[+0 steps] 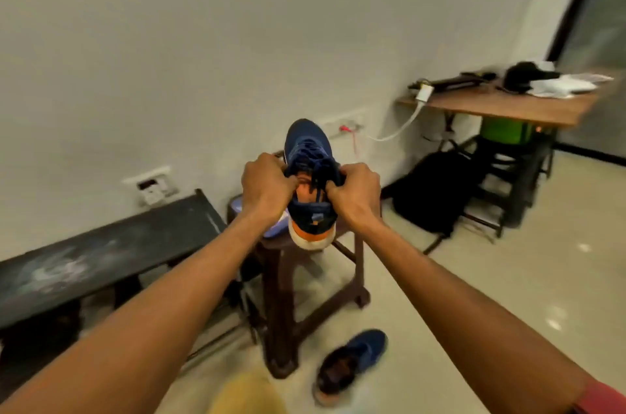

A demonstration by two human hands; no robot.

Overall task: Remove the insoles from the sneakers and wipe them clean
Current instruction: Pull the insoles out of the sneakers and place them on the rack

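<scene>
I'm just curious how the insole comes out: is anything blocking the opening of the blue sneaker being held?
A dark lace hangs across the opening of the orange-heeled blue sneaker, between the left hand and right hand gripping its collar. Nothing else visible does.

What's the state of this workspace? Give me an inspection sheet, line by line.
Surface: brown stool; a pale blue item on its top, too blurred to identify.
Job's things: held sneaker toe up, heel at the stool top; second sneaker on the floor; no insole clearly seen.
Clutter: black backpack on the floor; dark gear and white items on the wooden table.
Grippers: left hand and right hand both grip the held sneaker's opening.
Cables: white cable runs from the table edge towards a wall socket; red cable hangs there.
Surroundings: black bench at left, white wall.
</scene>
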